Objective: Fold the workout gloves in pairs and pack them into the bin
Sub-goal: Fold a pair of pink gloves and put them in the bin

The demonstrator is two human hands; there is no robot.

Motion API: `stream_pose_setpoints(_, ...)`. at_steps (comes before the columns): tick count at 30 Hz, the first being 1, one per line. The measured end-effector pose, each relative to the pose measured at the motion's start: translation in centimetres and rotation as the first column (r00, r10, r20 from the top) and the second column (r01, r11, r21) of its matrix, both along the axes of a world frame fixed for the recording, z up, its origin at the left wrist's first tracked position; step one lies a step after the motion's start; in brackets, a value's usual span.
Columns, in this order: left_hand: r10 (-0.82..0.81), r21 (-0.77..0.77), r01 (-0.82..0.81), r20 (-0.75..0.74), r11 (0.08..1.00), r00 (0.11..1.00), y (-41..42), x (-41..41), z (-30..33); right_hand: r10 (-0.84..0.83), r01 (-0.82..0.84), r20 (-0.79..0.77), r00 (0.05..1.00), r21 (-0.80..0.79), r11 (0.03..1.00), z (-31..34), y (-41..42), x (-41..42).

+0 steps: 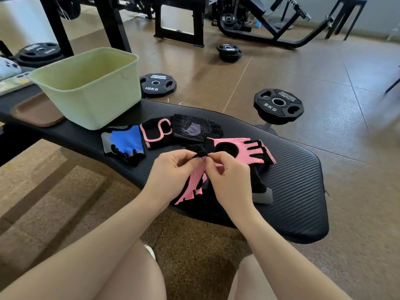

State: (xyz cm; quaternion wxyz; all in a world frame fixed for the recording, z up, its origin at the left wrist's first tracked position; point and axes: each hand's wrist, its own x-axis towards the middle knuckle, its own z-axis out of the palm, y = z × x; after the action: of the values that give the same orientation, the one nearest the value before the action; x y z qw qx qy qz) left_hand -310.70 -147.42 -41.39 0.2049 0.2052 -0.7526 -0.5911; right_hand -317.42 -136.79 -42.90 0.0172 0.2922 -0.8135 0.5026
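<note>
Both hands pinched one pink glove [195,180] at its black cuff: left hand [173,169], right hand [229,176]. Green bin [93,100] stood beside the other gloves on the black bench pad [292,169].

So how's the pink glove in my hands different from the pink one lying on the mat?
The held pink glove hangs fingers-down, pinched at its black cuff by the left hand and right hand. The other pink glove lies flat on the mat, fingers pointing right, untouched, its oval opening showing. Both are pink mesh, fingerless, with black trim.
</note>
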Motion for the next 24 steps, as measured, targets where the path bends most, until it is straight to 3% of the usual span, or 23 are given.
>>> stream_pose_setpoints(3,0.040,0.256,-0.023,-0.064,0.967,0.997,-0.2,-0.1,0.1,0.027,-0.017,0.098,0.995,-0.097,0.995,0.1,0.2,-0.1)
stream_pose_setpoints(8,-0.002,0.430,0.036,-0.079,0.902,0.997,-0.3,0.0,0.2,0.040,-0.027,0.092,0.995,-0.143,0.989,0.1,-0.1,-0.1)
stream_pose_setpoints(12,-0.053,0.429,0.093,-0.105,0.898,0.993,-0.2,0.0,0.5,0.022,-0.003,0.126,0.992,-0.150,0.989,0.9,-0.2,-0.2)
stream_pose_setpoints(14,-0.072,0.408,0.111,-0.111,0.906,0.991,-0.2,0.0,0.5,0.044,-0.007,0.216,0.976,-0.171,0.985,1.0,-0.3,-0.2)
stream_pose_setpoints(17,-0.072,0.309,0.094,-0.081,0.946,0.994,-0.2,0.1,0.3,0.079,0.000,0.357,0.931,-0.217,0.976,0.9,-0.4,-0.3)
stream_pose_setpoints(24,-0.046,0.183,0.062,-0.090,0.981,0.995,-0.1,0.2,-0.1,0.216,-0.087,0.454,0.864,-0.288,0.954,0.3,-0.7,-0.3)
